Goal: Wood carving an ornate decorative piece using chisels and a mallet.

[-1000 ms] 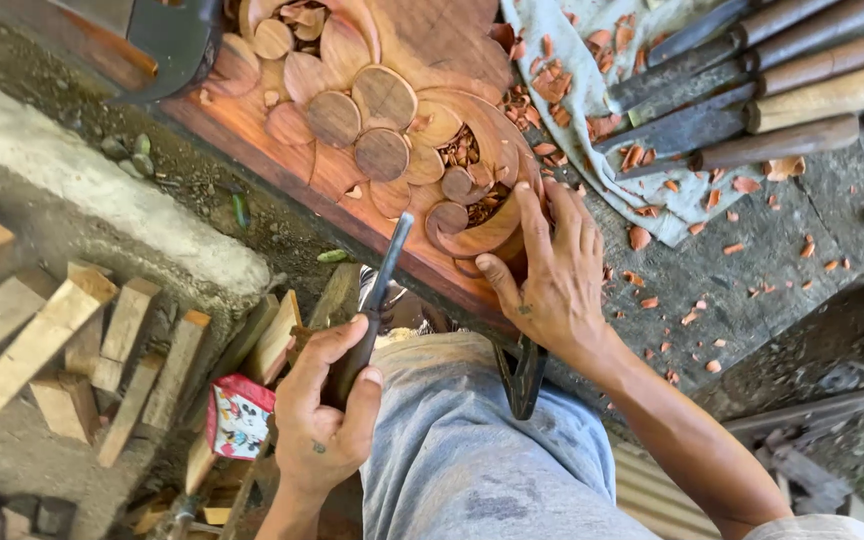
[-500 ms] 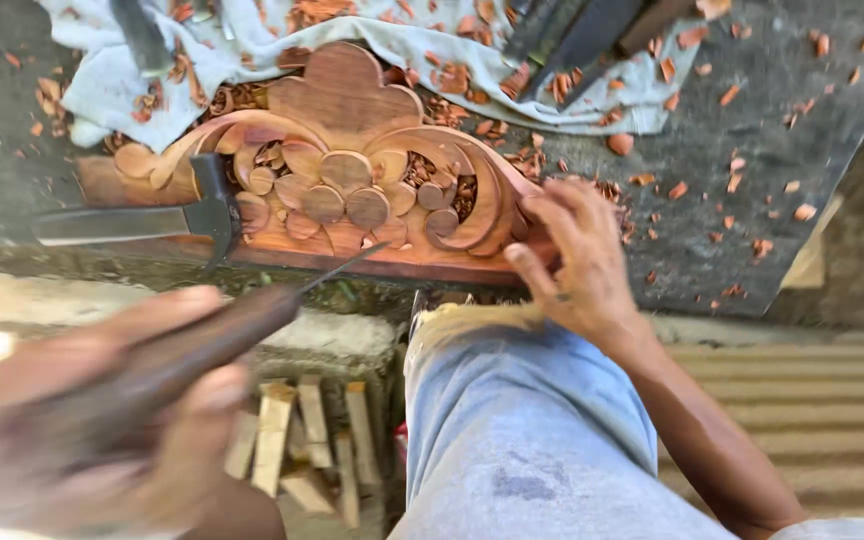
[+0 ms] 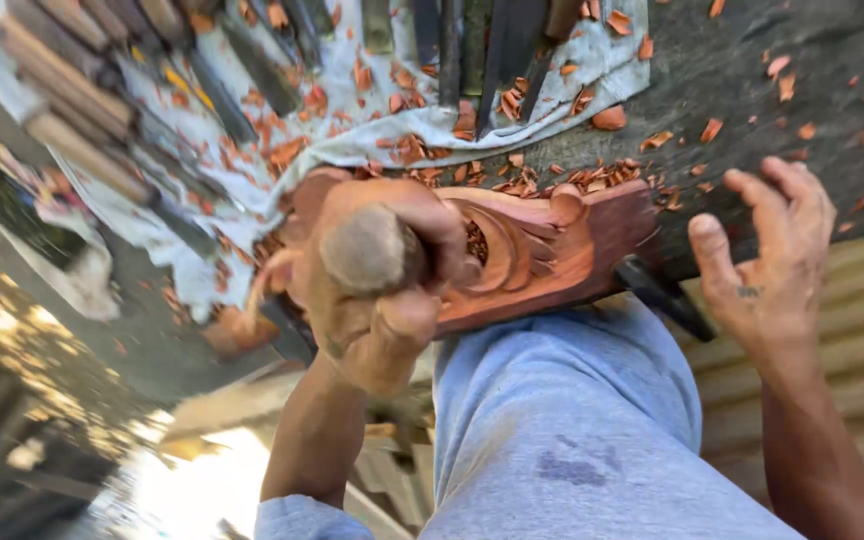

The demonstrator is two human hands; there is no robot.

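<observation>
A reddish carved wooden panel (image 3: 552, 250) with scroll shapes lies on a dark bench top just beyond my knee. My left hand (image 3: 382, 290) is closed around the wooden handle of a chisel (image 3: 367, 250), whose round butt end faces the camera; the hand hides the blade and the panel's left part. My right hand (image 3: 767, 255) hovers off the panel's right end with fingers spread, holding nothing. A dark clamp or tool (image 3: 667, 295) sticks out under the panel's right edge.
A white cloth (image 3: 352, 130) at the back carries a row of wooden-handled chisels (image 3: 82, 130) and dark blades (image 3: 452, 50). Orange wood chips (image 3: 612, 118) are scattered over cloth and bench. My leg in blue-grey trousers (image 3: 572, 430) fills the foreground.
My left hand with the chisel has swung up from the lower left over the panel. My right hand has lifted off the panel's right end and opened. The view has shifted and tilted.
</observation>
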